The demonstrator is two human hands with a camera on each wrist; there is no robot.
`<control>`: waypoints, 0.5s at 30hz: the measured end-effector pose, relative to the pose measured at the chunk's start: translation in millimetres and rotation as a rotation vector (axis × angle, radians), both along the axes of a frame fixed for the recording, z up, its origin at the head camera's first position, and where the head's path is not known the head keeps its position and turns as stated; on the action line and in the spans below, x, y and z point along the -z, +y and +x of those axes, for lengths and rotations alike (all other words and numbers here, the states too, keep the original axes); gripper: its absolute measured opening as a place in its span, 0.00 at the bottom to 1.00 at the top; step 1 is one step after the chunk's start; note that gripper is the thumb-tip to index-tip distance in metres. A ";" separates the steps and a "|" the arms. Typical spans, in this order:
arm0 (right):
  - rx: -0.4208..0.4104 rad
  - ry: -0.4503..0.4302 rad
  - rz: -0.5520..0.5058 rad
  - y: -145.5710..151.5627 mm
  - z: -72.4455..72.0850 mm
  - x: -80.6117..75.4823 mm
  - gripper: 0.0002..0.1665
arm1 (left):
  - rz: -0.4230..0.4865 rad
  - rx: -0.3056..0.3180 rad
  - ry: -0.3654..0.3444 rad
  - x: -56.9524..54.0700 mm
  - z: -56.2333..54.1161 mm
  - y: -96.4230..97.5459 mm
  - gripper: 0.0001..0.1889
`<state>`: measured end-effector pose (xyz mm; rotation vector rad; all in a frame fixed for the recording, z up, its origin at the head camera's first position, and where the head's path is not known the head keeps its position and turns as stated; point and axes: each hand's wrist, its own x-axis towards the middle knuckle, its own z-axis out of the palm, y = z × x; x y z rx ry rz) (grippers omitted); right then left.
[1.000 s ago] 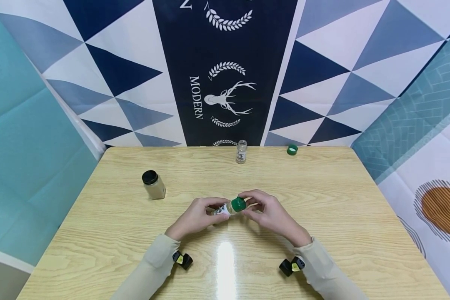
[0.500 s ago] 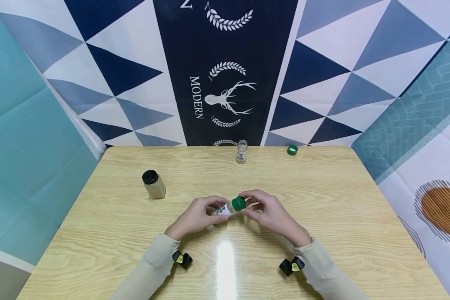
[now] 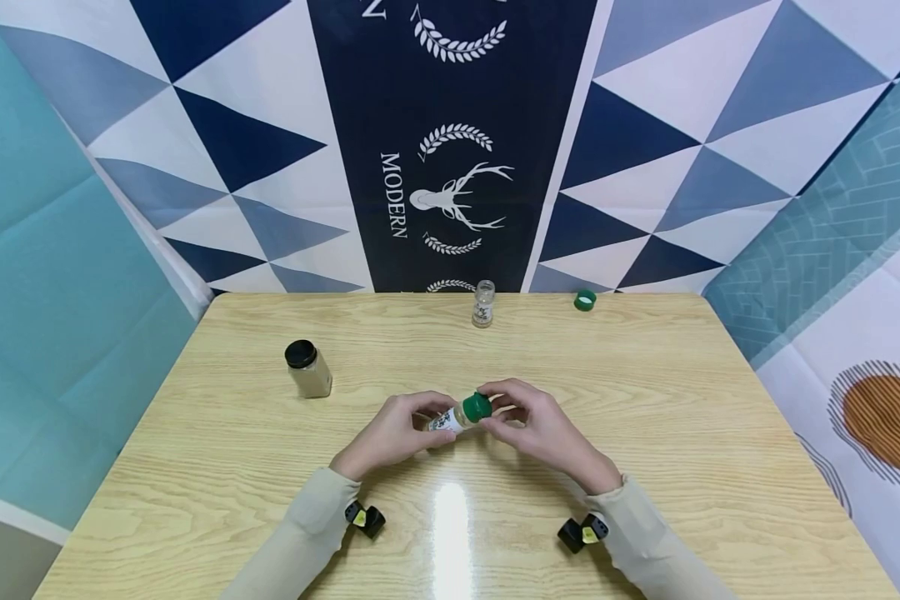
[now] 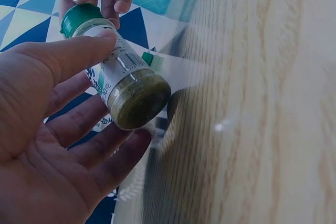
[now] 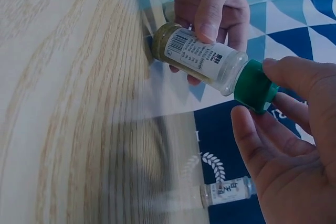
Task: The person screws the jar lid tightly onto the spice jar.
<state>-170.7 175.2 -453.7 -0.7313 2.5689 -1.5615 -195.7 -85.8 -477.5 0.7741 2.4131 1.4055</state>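
Over the middle of the table, my left hand (image 3: 395, 433) holds a small clear spice bottle (image 4: 118, 61) by its labelled body, thumb on one side. The bottle lies tilted, its green cap (image 5: 255, 86) pointing right in the head view. Brownish-green powder sits at its base. Thumb and fingers of my right hand (image 3: 536, 421) pinch this cap, which is on the bottle's neck. Farther back stands a second clear spice bottle (image 3: 483, 305) without a cap. A loose green cap (image 3: 585, 300) lies to its right near the back edge.
A squarish jar (image 3: 312, 377) with a black lid and beige contents stands left of my hands. The wooden table (image 3: 682, 417) meets a patterned cloth backdrop (image 3: 255, 142) at the back. Each sleeve carries a small black wrist camera (image 3: 365, 521).
Slightly more of the bottle's label shows between my left fingers than a second ago. Both hands stay almost in place; the other things have not moved.
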 end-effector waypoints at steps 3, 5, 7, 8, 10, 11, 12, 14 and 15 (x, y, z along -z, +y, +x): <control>0.007 0.000 -0.003 -0.4 0.4 -0.6 0.23 | -0.013 -0.009 0.006 -0.7 0.2 0.4 0.20; 0.009 0.009 -0.003 -0.6 0.4 -0.2 0.22 | -0.012 -0.009 0.006 -0.5 0.1 0.4 0.20; 0.007 0.019 -0.002 -0.6 0.6 -0.3 0.22 | -0.010 -0.008 0.005 -0.2 0.1 0.2 0.20; 0.004 0.026 -0.003 -0.5 0.3 0.4 0.22 | -0.009 -0.008 0.004 0.0 0.1 0.1 0.20; 0.000 0.038 -0.006 -0.3 0.3 0.5 0.21 | -0.007 -0.006 0.003 0.4 0.0 -0.1 0.20; 0.000 0.042 -0.006 -0.1 0.2 0.5 0.21 | -0.007 -0.006 0.003 0.6 0.0 -0.1 0.20; -0.001 0.042 -0.008 0.1 0.4 -0.1 0.21 | -0.006 -0.005 0.003 0.7 -0.1 -0.1 0.20; -0.005 0.041 -0.011 0.3 0.1 0.0 0.21 | -0.006 -0.002 0.004 0.7 -0.1 0.0 0.20; -0.007 0.041 -0.010 0.2 0.2 -0.4 0.21 | -0.005 -0.001 0.004 0.7 -0.1 0.0 0.20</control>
